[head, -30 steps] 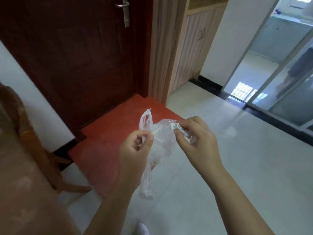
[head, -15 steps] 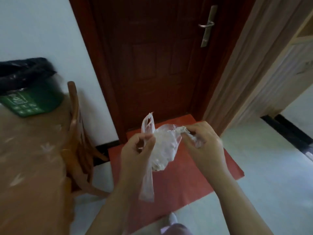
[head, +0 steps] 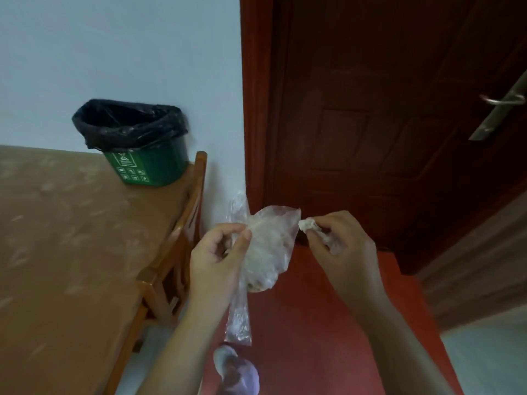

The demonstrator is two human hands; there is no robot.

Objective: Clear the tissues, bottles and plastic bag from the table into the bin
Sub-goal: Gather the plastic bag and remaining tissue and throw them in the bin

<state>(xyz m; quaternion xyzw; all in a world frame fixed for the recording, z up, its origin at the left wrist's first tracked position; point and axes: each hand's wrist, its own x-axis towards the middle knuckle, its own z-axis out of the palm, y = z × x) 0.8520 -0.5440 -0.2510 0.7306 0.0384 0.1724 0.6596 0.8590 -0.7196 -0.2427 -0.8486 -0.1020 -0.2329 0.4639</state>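
Both hands are pinching a clear plastic bag [head: 266,252] in the air above the red mat [head: 313,323]: left hand [head: 219,258] gripping one handle, right hand [head: 339,246] the other. Farther left, the green bin [head: 148,163], black-lined, is standing on the table [head: 57,238].

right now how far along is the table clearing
Mostly done, it seems: the visible tabletop shows no tissues or bottles. In hand: the left hand pinches the clear plastic bag, and the right hand holds a white wad. Left: both must go into the black-lined green bin.
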